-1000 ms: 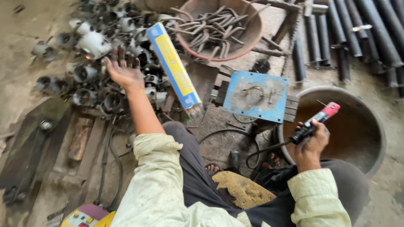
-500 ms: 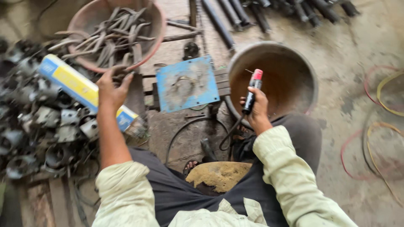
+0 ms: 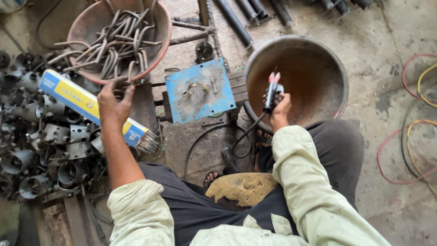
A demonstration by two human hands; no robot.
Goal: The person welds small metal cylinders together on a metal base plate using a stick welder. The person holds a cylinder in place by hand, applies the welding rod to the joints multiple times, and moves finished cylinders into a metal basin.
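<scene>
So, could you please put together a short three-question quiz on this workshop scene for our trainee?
1. True or false: the right hand holds a welding electrode holder over the empty metal basin.
2. Multiple choice: the left hand reaches toward A) the blue metal plate, B) the bent rods at the rim of the reddish basin, C) the coloured cables on the floor.
3. Fill in: the long blue and yellow box has thin ____ sticking out of its open end.

Key: 1 true; 2 B; 3 rods.
</scene>
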